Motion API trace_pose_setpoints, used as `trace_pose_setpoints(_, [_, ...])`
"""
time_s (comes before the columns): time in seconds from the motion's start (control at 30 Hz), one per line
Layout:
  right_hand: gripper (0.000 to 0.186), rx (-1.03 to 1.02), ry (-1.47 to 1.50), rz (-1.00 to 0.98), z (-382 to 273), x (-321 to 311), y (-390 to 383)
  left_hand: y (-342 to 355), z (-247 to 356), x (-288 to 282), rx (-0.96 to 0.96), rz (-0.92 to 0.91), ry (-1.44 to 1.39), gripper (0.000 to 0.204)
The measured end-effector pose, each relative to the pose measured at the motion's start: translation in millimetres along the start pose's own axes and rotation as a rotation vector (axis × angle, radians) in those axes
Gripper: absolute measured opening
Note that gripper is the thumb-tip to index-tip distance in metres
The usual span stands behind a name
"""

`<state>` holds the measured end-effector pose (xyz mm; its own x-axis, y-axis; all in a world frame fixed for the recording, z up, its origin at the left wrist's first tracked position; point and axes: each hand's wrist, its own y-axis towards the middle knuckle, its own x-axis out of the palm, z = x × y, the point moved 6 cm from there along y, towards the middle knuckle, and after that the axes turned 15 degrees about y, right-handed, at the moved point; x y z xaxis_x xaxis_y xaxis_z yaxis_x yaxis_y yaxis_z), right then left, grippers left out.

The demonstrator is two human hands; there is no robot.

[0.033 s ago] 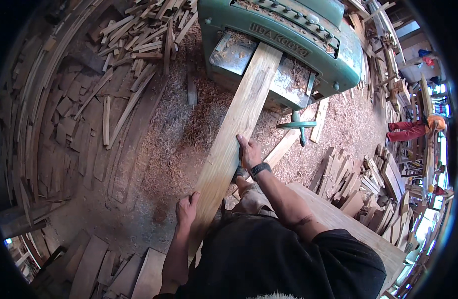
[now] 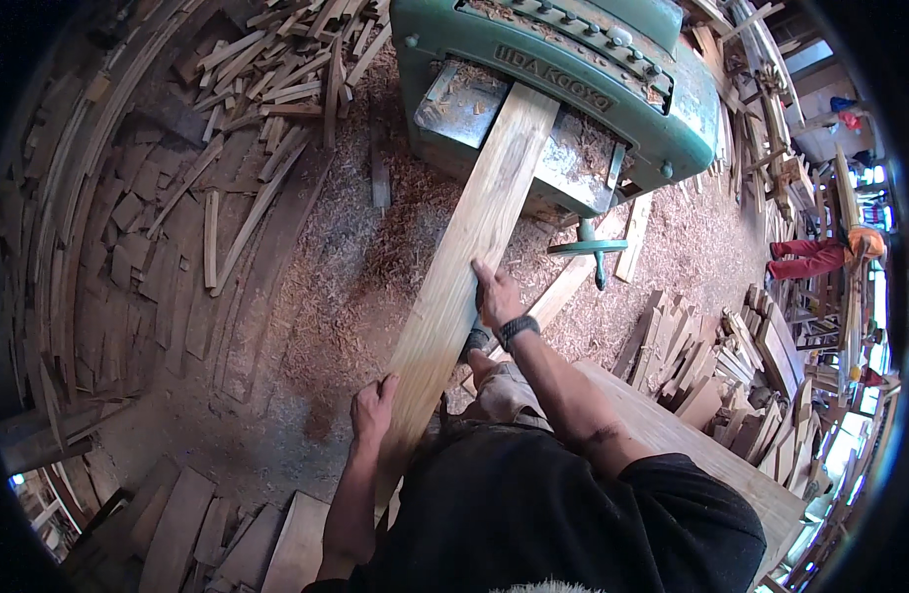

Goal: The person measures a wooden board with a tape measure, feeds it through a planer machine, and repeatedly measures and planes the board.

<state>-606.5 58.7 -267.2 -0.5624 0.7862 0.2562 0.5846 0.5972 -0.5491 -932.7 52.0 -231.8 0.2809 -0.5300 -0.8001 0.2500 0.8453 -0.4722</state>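
A long, pale wooden plank [image 2: 464, 252] runs from beside my body up to a green thickness planer [image 2: 553, 61]. Its far end lies on the machine's metal bed and goes in under the front housing. My left hand [image 2: 372, 410] grips the plank's left edge near my body, thumb on top and fingers partly hidden below. Farther along, my right hand [image 2: 498, 296] holds the right edge, its thumb on the upper face. A dark watch [image 2: 519, 331] is on my right wrist.
A green handwheel [image 2: 588, 247] sticks out below the planer bed. Wood shavings [image 2: 326, 296] cover the floor. Scrap sticks [image 2: 286, 74] are heaped at the far left, and offcuts [image 2: 692, 361] at the right. A wide board [image 2: 672, 435] lies beside me. Another person [image 2: 815, 259] stands far right.
Both hands have shifted very slightly forward, toward the planer, still holding the plank. Little else differs.
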Motion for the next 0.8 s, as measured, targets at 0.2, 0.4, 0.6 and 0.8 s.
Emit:
trace_pose_setpoints(0.2, [0.050,0.034,-0.023,-0.025,-1,2,24,22,6,5,-0.015,0.025,0.004,0.062])
trace_pose_setpoints(0.4, [0.054,-0.072,0.060,-0.009,4,-15,37,19,19,3,-0.001,0.032,-0.038,0.065])
trace_pose_setpoints(0.6, [0.054,-0.071,0.042,-0.027,-16,-12,44,21,23,15,-0.038,0.023,-0.030,0.066])
trace_pose_setpoints(0.8, [0.050,-0.090,-0.019,0.061,-39,-12,36,50,39,25,0.014,0.018,-0.018,0.067])
